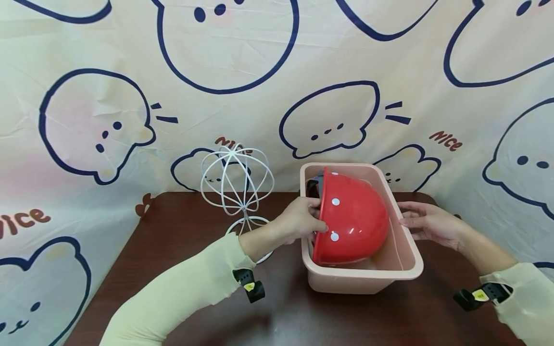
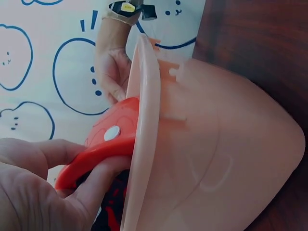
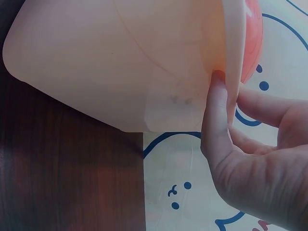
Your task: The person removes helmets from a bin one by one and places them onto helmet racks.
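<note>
A red helmet with white dots lies on its side in a pink plastic bin, its open side turned left. My left hand pinches the helmet's rim, with the thumb on the outside and fingers tucked inside, as the left wrist view shows. Dark lining with red marks is visible under the rim. On the opposite side, my right hand grips the bin's right rim; in the right wrist view one digit presses the outer wall below the lip. The helmet's lower part is hidden by the bin.
A white wire stand with a round cage top stands left of the bin, partly behind my left forearm. Both sit on a dark brown table. A cloth printed with cartoon bears hangs behind the table.
</note>
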The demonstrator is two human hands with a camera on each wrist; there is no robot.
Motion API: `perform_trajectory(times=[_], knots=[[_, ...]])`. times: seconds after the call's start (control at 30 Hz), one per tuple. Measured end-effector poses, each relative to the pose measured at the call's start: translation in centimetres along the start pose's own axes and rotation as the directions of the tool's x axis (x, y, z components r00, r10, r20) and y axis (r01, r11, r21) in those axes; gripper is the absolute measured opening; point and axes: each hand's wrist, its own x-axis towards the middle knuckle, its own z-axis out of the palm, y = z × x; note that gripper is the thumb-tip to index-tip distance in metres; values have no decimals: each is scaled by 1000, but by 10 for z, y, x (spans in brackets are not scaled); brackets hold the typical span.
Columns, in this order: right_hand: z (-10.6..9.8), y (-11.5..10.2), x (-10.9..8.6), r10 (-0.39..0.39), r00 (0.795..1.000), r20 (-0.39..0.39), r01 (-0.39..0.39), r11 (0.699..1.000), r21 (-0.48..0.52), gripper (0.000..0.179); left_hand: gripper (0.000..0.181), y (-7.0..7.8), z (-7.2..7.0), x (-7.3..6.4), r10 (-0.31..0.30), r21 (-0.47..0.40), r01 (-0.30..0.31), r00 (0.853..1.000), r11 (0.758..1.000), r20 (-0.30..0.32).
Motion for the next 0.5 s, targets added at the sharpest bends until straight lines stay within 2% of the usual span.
perform_trajectory(times=[0.23, 0.5], knots=[[-1, 0, 1, 3, 1000, 1, -3, 1000, 1, 73, 57, -1, 2, -2, 35, -37, -36, 999, 999, -39], [-1, 2, 1, 2, 1000, -15, -3, 1000, -14, 76, 60, 7, -2, -9, 69, -48, -74, 994, 996, -88]])
